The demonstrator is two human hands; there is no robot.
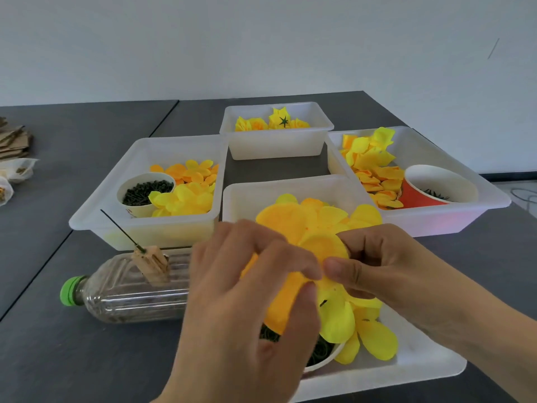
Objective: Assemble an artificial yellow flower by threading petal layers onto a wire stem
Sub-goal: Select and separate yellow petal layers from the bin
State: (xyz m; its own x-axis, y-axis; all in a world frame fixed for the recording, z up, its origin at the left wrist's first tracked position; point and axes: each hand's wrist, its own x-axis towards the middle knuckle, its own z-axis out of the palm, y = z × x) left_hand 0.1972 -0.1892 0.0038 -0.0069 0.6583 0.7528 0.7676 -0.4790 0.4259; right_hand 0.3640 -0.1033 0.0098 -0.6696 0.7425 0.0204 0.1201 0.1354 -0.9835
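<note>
Orange-yellow petal layers [293,225] held bunched over the near tray, while the thin dark wire stem [120,228] stands tilted at left.

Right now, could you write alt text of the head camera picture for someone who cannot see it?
Two hands, left hand and right hand, pinch a yellow petal layer over a white tray. More trays of yellow petals stand behind on a dark table; a clear bottle lies at left, a thin wire stem standing in a block on it.

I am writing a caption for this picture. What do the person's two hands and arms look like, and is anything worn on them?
Both the left hand and the right hand are bare: no gloves, rings, watch or bracelet show. The forearms are uncovered as far as the frame's edge, with no sleeve in view. Fingernails are short and unpainted.
</note>
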